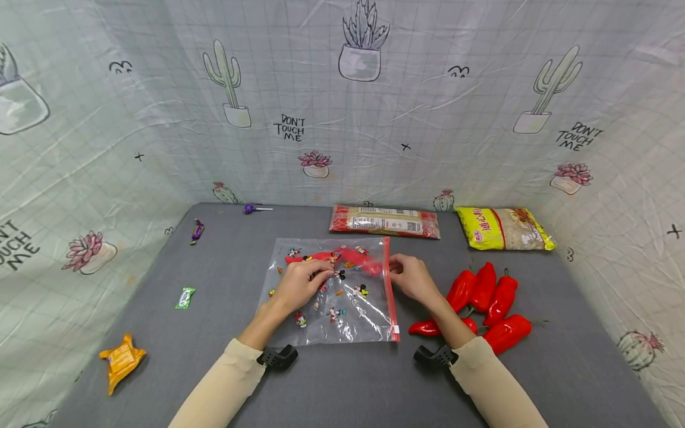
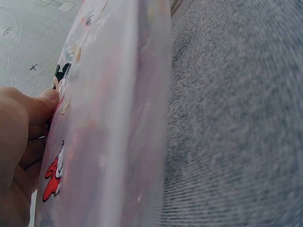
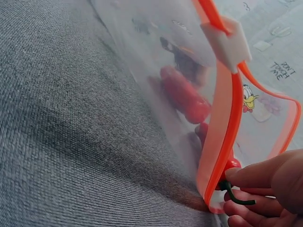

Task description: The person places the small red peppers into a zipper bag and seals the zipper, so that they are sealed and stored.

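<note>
A clear zip bag [image 1: 348,327] with cartoon prints and a red slider edge lies on the grey table, its mouth facing right. My left hand [image 1: 299,282] pinches the bag's upper sheet near its middle; in the left wrist view the thumb [image 2: 47,97] presses on the plastic. At the mouth, my right hand [image 1: 412,276] holds a red pepper [image 3: 233,164] by its stem end, the body inside the bag. Deeper in the bag lies another red pepper [image 3: 184,97]. The white slider [image 3: 228,43] sits at one end of the parted zip.
Several red peppers [image 1: 503,297] lie right of the bag, under and beside the right forearm. Behind are a red packet [image 1: 385,223] and a yellow packet [image 1: 503,229]. Leftward lie a lollipop [image 1: 250,208] and purple [image 1: 197,232], green [image 1: 185,298] and orange [image 1: 123,360] wrapped sweets.
</note>
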Demonstrator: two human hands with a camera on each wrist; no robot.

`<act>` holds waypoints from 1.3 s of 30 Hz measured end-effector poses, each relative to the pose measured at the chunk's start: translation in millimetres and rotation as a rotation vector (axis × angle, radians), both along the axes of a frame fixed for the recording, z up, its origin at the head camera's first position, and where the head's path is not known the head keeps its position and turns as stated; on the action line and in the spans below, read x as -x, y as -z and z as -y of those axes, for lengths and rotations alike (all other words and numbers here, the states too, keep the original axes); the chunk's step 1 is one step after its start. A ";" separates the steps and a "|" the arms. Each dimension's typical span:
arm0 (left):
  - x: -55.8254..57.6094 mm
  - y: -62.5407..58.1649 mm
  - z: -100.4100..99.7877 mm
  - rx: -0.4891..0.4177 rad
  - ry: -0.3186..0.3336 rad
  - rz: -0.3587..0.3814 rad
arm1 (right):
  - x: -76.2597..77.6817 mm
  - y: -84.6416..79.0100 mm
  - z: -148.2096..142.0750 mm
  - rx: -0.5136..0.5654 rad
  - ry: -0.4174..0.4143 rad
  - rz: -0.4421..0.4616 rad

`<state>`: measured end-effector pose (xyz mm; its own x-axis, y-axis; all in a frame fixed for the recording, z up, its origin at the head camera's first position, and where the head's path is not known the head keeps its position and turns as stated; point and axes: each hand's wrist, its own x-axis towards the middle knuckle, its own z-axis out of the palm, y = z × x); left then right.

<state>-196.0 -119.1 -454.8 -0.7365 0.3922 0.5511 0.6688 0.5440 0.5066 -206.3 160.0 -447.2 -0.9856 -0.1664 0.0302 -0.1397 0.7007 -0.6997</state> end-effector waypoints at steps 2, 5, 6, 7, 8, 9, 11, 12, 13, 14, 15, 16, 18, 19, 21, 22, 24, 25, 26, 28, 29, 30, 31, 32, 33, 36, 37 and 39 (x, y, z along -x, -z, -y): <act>0.3 0.1 -0.1 -0.002 -0.001 0.002 | 0.2 -1.4 -0.8 0.006 0.001 0.012; 1.0 0.3 -0.6 -0.007 -0.006 0.002 | -0.2 -4.5 -3.3 0.022 -0.001 0.012; 1.0 0.2 -0.8 -0.009 -0.008 0.001 | -0.4 -5.9 -4.4 0.026 -0.004 0.007; 1.1 0.3 -0.9 -0.010 -0.012 0.002 | -0.7 -7.6 -5.7 0.032 -0.007 0.000; 1.1 0.0 -1.1 -0.012 -0.013 0.002 | -1.2 -9.2 -7.2 0.038 -0.010 -0.005; 1.3 -0.1 -1.4 -0.013 -0.015 0.002 | -1.6 -11.0 -8.7 0.043 -0.013 -0.011; 1.0 -0.7 -1.6 -0.016 -0.018 0.005 | -2.2 -15.2 -12.0 0.049 -0.015 -0.019; 1.1 -0.6 -1.6 -0.016 -0.020 0.006 | -2.5 -17.0 -14.0 0.045 -0.018 -0.020; 1.3 -0.4 -1.5 -0.016 -0.021 0.006 | -2.9 -19.1 -16.0 0.043 -0.019 -0.020; 1.4 -0.4 -1.4 -0.016 -0.021 0.008 | -3.1 -21.1 -18.1 0.039 -0.017 -0.019; 1.5 -0.4 -1.2 -0.015 -0.022 0.010 | -3.4 -23.2 -20.0 0.033 -0.013 -0.017; 1.6 -0.6 -1.1 -0.015 -0.022 0.012 | -4.0 -25.4 -22.2 0.022 -0.012 -0.014; 1.7 -1.1 -0.6 -0.011 -0.022 0.020 | -5.2 -29.1 -27.4 0.002 -0.011 -0.008; 1.6 -1.3 -0.4 -0.010 -0.022 0.024 | -6.1 -31.0 -30.2 -0.006 -0.009 -0.005; 1.4 -1.6 -0.1 -0.008 -0.021 0.025 | -8.0 -33.7 -37.0 -0.023 -0.007 0.000; 1.4 -1.7 -0.1 -0.008 -0.020 0.023 | -9.4 -34.9 -40.8 -0.033 -0.008 0.000; 1.4 -1.7 -0.1 -0.008 -0.019 0.017 | -11.9 -36.5 -49.1 -0.039 -0.014 -0.010; 1.6 -1.2 -0.1 -0.009 -0.018 0.011 | -13.3 -37.1 -53.6 -0.044 -0.017 -0.013; 1.6 -1.0 -0.3 -0.009 -0.018 0.007 | -14.5 -37.3 -58.3 -0.042 -0.024 -0.015; 1.6 -0.8 -0.3 -0.008 -0.018 0.004 | -17.3 -38.2 -67.7 -0.039 -0.034 -0.017; 1.6 -0.7 -0.3 -0.006 -0.018 0.005 | -18.2 -38.3 -72.8 -0.035 -0.038 -0.015; 1.6 -0.5 -0.3 -0.003 -0.017 0.006 | -19.1 -38.4 -77.8 -0.033 -0.043 -0.010; 1.6 -0.4 -0.3 -0.001 -0.016 0.008 | -20.0 -38.6 -82.6 -0.033 -0.046 -0.004; 1.4 -0.4 -0.3 0.003 -0.016 0.010 | -20.7 -39.0 -87.1 -0.033 -0.048 0.002; 1.4 -0.4 -0.3 0.006 -0.014 0.011 | -21.3 -39.5 -91.5 -0.036 -0.048 0.008; 1.0 0.2 -0.2 0.006 -0.012 0.012 | -21.2 -40.9 -103.9 -0.035 -0.057 0.024; 0.7 0.1 -0.1 0.003 -0.012 0.012 | -20.8 -41.4 -107.9 -0.033 -0.059 0.029; 0.1 -0.2 0.0 -0.006 -0.012 0.011 | -20.2 -42.0 -116.0 -0.034 -0.067 0.036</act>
<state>-196.2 -119.1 -454.6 -0.7471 0.3804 0.5451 0.6568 0.5489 0.5171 -186.1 276.0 -405.2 -0.9726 -0.2322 -0.0118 -0.1621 0.7138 -0.6814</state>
